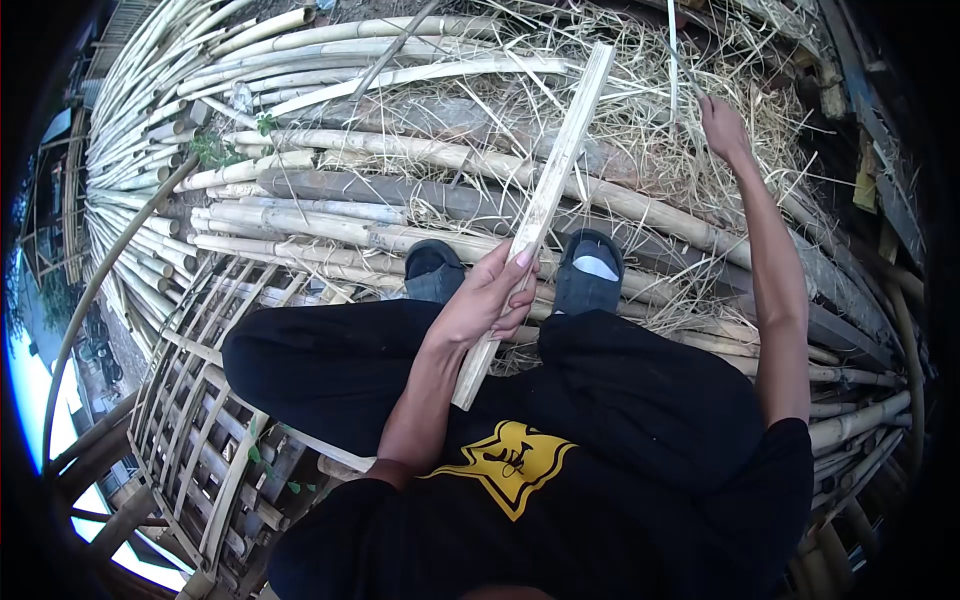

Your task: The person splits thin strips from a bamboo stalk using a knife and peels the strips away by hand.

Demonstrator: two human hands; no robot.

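My left hand is closed around the lower part of a pale, flat bamboo slat. The slat slants up and away to the right, its near end close to my shirt. Further out on the right, my right hand is closed on a thin, dark, blade-like tool, seen almost edge-on; its handle is hidden in the fist. Beside that tool, a narrow light strip stands out against the straw-like shavings.
Long bamboo poles lie across the ground before my sandalled feet and fan out at the left. A woven bamboo lattice is at my left side. Boards and beams stand along the right edge.
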